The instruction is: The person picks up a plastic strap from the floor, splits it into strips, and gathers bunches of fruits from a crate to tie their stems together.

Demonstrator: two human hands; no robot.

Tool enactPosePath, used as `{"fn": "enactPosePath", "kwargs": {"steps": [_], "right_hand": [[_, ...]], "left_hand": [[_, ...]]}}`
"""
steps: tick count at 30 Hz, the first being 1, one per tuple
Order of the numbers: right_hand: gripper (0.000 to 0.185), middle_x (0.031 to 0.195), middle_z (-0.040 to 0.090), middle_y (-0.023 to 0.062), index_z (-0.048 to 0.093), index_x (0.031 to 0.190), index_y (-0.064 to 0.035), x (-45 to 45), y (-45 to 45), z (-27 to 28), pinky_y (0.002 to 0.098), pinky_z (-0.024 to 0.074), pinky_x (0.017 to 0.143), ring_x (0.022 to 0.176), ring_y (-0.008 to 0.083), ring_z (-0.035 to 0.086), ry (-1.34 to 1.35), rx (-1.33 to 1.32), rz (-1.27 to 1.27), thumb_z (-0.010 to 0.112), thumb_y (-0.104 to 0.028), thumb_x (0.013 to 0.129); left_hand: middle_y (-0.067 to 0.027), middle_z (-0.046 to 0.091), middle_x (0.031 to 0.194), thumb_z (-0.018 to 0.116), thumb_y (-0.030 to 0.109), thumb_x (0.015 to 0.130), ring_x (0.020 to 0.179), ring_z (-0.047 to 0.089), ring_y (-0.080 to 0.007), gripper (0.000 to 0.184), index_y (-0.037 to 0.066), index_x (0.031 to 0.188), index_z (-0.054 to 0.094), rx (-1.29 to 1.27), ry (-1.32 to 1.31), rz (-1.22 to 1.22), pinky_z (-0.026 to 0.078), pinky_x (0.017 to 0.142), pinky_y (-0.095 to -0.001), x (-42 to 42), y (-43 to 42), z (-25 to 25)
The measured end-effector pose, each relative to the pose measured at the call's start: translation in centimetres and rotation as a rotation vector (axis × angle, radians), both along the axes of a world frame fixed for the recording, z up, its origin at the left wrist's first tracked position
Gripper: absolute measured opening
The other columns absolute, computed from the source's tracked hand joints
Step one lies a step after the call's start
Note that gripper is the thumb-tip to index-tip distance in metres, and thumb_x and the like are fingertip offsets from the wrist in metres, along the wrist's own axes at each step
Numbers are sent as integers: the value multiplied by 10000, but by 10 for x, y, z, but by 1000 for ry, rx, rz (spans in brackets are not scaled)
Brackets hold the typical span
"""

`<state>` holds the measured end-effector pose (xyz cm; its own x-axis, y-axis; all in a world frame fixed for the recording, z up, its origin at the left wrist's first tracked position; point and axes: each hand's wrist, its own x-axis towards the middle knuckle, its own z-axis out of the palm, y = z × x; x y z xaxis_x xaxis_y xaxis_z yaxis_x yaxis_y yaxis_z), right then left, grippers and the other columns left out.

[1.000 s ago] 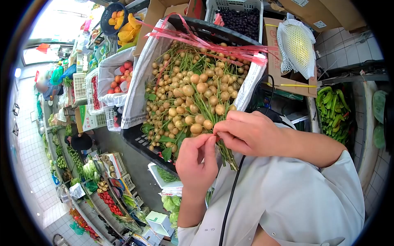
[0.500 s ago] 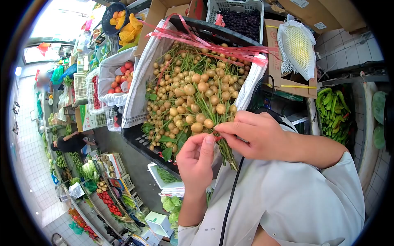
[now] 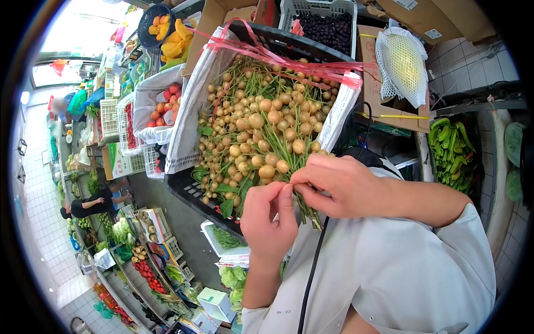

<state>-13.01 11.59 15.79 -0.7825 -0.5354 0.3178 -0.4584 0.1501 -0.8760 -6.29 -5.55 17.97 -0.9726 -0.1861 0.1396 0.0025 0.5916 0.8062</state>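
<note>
A bunch of tan, round longans (image 3: 268, 171) on long green stems (image 3: 307, 214) lies at the near side of a heap of the same fruit (image 3: 245, 122). The cut stem ends point toward my body. My left hand (image 3: 270, 220) is closed in a pinch, thumb against forefinger, at the left of the stems. From the right, my right hand (image 3: 345, 186) is closed over the stem bundle, its fingertips meeting the left ones. Whatever is pinched between the fingertips is hidden.
The heap sits in a lined black crate (image 3: 194, 192) with pink ribbon (image 3: 278, 61) across its top. Around it are dark grapes (image 3: 322, 30), a netted melon (image 3: 403, 64), green peppers (image 3: 450, 150) and red fruit (image 3: 166, 108). A black cable (image 3: 314, 267) hangs over my shirt. A person (image 3: 92, 205) stands in the aisle.
My left hand has turned slightly and its fingertips have come closer to the right ones. A red bit at the stems, seen earlier, is now covered. The person in the aisle has shifted.
</note>
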Motion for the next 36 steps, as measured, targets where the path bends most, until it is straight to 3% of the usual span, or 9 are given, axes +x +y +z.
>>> {"fn": "enactPosePath", "kwargs": {"steps": [3,6,8,15,17,23,25,27,36], "right_hand": [[111,804,586,114,645,965,-37,1,-2,1,398,502,567,675,305,617,-23,17,-16,679,-77,867],[107,805,587,110,633,955,-36,0,-4,-1,397,505,568,675,303,621,-32,8,-22,672,-82,867],[105,803,591,107,632,949,-37,1,-4,-1,396,508,570,677,302,624,-55,16,-17,675,-86,867],[84,800,622,95,642,903,-43,5,-3,2,387,527,587,691,290,644,-71,49,-50,687,-107,873],[88,802,625,93,649,910,-43,6,-3,3,385,530,592,695,287,648,-59,40,-69,699,-101,866],[130,828,627,91,669,965,-33,4,0,3,353,538,575,685,262,663,-83,22,-148,726,-65,853],[134,834,624,89,671,977,-30,4,1,5,340,537,561,674,251,666,-99,17,-161,723,-55,856],[171,772,589,50,712,977,-41,6,1,6,270,446,500,576,133,561,-106,-33,-202,746,3,815],[188,748,556,40,686,961,-48,6,5,9,274,409,478,547,127,503,-87,-37,-157,763,-13,792]], "left_hand": [[-24,637,843,708,10,938,638,515,-59,28,17,957,689,-170,186,-38,392,521,-200,-4,0,-9],[-67,646,831,737,7,905,612,577,-117,100,10,995,691,-351,339,-69,477,505,-260,-4,0,-15],[-25,651,871,709,29,945,636,498,-54,32,10,970,702,-179,290,17,372,508,-204,-1,5,-17],[-1,604,806,663,90,995,581,460,-43,104,-10,993,692,40,73,75,336,516,-179,3,8,-9],[25,563,741,635,120,1018,544,414,-31,153,-23,1002,688,591,-237,236,296,497,-187,4,12,2],[30,552,711,619,127,1023,517,341,-18,199,-51,1072,695,1082,-419,209,268,465,-186,2,4,2],[35,559,710,623,124,1022,522,362,-22,200,-51,1081,700,1102,-423,213,265,472,-191,1,3,1],[39,565,709,626,121,1022,528,384,-26,201,-51,1089,705,1123,-428,217,263,480,-196,1,3,1],[4,654,782,647,84,1001,532,411,-15,179,-52,1093,717,1076,-409,207,281,479,-182,1,5,-1]]}}
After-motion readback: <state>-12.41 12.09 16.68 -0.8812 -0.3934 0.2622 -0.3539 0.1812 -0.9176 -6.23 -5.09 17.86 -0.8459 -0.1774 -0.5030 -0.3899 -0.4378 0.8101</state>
